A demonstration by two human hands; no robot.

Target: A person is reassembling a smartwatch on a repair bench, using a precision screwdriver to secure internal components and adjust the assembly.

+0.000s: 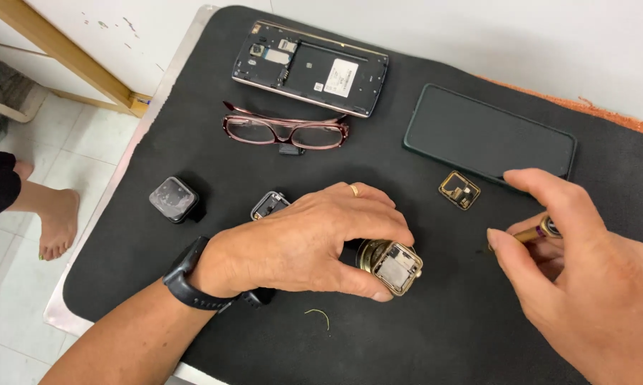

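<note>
My left hand [303, 242] grips a small square gold watch case [392, 266], opened so its inner parts show, just above the black mat [421, 342]. A ring is on one finger and a black band on that wrist. My right hand [585, 278] is to the right of the case, fingers curled around a thin gold-coloured tool [533, 232] whose tip points left toward the case. A small square gold frame part [459, 190] lies on the mat above and between the hands.
On the mat lie an opened phone with its back off [310, 68], a dark phone cover [489, 135], pink-rimmed glasses [286, 132], a black square watch body [174, 199], a small silver case [269, 204] and a thin wire piece [320, 315]. A person's bare foot [54, 217] is on the floor at left.
</note>
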